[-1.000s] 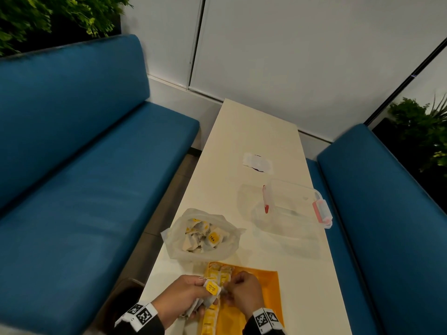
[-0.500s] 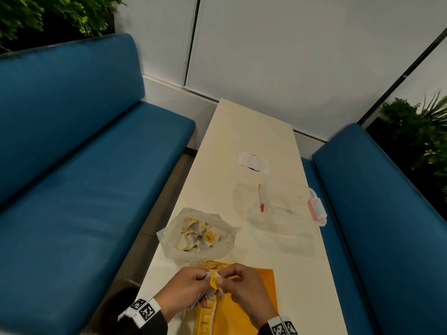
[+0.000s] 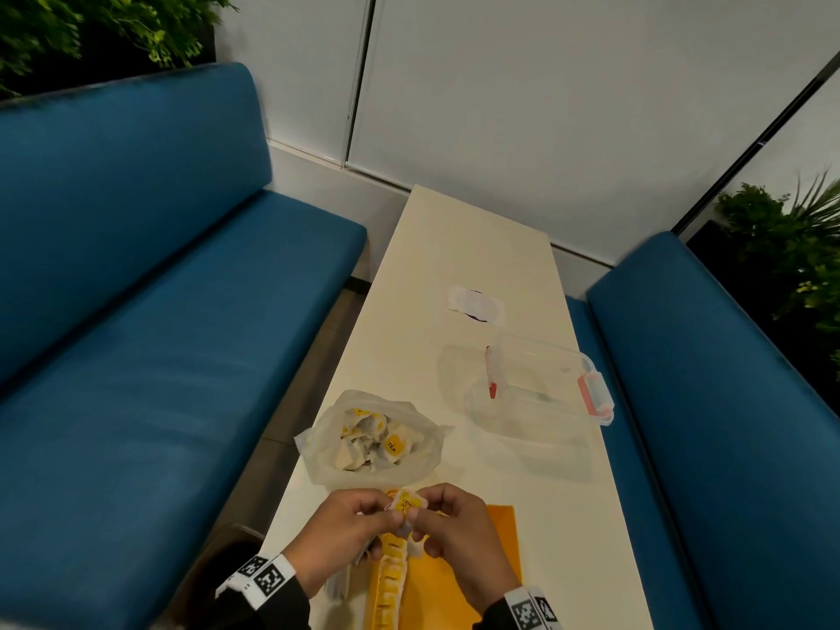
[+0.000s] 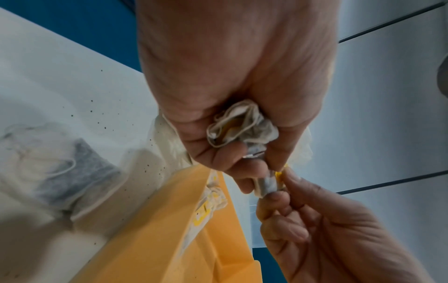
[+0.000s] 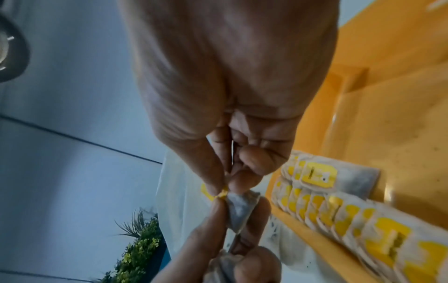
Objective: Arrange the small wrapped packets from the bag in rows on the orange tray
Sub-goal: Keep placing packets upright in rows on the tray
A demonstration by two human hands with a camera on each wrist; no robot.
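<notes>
Hovering over the tray's [image 3: 500,534] bare right half, both hands [image 3: 350,538] [image 3: 459,543] pinch one packet [image 3: 406,503]; left palm clutches more.

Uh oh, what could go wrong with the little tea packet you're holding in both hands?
Both hands pinch one tea packet: the left hand and the right hand. Pulling too hard might tear it. The left hand also holds a bunch of packets in its palm, so one could slip out. The hands hang right over the row of packets on the orange tray and might bump it crooked.
</notes>
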